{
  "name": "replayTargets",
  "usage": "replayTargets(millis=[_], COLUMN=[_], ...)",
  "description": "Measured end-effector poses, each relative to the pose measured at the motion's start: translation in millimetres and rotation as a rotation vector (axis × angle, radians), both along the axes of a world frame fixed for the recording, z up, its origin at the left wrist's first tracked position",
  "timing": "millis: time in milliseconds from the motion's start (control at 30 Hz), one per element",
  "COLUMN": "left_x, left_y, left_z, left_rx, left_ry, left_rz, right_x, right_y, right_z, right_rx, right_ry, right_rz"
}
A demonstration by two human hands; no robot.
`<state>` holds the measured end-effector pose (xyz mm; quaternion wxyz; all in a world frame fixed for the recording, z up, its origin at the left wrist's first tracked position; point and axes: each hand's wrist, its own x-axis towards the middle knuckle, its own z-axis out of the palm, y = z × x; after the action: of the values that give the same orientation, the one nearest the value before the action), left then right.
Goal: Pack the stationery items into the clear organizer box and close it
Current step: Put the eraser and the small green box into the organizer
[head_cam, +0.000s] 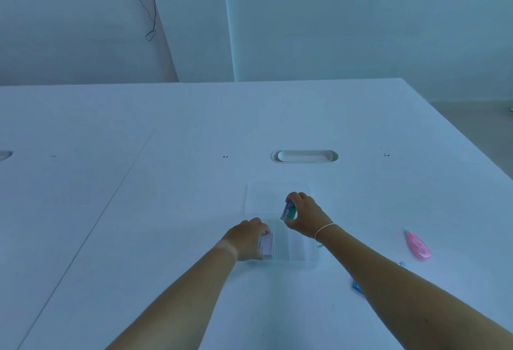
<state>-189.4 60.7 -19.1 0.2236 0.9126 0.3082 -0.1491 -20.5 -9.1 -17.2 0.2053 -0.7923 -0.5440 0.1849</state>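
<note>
A clear organizer box [298, 247] with several narrow compartments lies open on the white table, its clear lid [266, 197] folded back flat behind it. My left hand [245, 238] holds a pink rectangular eraser [266, 244] at the box's leftmost compartment. My right hand [302, 212] pinches a small purple-and-green packet [288, 211] just above the box's far edge. To the right on the table lies a pink correction tape [417, 245]. Small blue items [356, 287] peek out beside my right forearm, partly hidden.
The white table [166, 211] has an oval cable grommet [304, 156] behind the box and a seam running diagonally at the left. A black cable [147, 8] hangs on the wall beyond. The table's right edge falls away at the far right.
</note>
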Motion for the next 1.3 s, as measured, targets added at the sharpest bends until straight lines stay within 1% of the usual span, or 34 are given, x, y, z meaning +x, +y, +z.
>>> replayTargets(millis=[300,400,533,700,1000,1300], left_x=[-3,-5,-12,-22,-23,-24], left_y=[1,3,13,28,30,32], left_z=[-4,-5,-4,-5,-13,-16], left_rx=[0.005,0.001,0.009,0.033,0.017,-0.022], left_ry=[0.031,0.016,-0.027,0.015,0.09,0.095], left_rz=[-0.026,-0.021,0.038,0.063,-0.017,-0.006], right_x=[-3,-6,-13,-23,-32,-35], right_y=[-1,3,8,14,21,21], right_z=[-2,-2,-5,-10,-22,-31], right_rx=[-0.031,-0.038,-0.041,-0.063,-0.087,-0.083], right_ry=[-0.007,-0.01,-0.004,-0.019,-0.106,-0.156], right_rz=[0.021,0.037,0.069,0.126,0.221,0.249])
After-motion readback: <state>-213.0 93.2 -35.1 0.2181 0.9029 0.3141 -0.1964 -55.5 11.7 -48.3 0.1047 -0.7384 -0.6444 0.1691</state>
